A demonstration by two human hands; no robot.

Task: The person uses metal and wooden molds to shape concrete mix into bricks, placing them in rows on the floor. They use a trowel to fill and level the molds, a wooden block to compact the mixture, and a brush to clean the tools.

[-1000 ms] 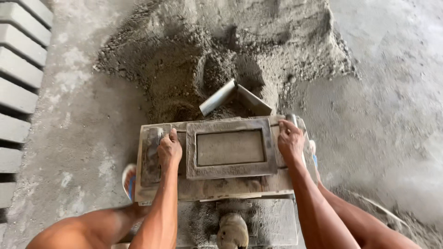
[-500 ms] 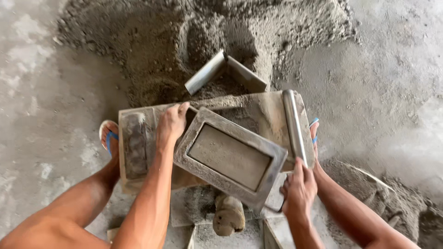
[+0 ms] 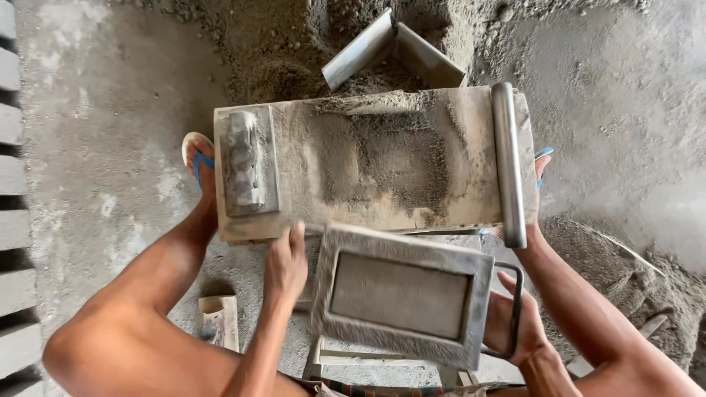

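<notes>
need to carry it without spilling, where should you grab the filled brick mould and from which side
Take the brick mould at its two short ends, coming in from the sides, as the left hand and right hand do now. The right end has a metal loop handle; the open top is packed, so keep it level.

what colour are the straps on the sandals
Blue. The head view shows it best on the left sandal's strap, beside the work board; a blue edge of the right sandal also peeks out.

We see no packages, labels, signs or screens anywhere here, only bare, unmarked surfaces all around us.
</notes>
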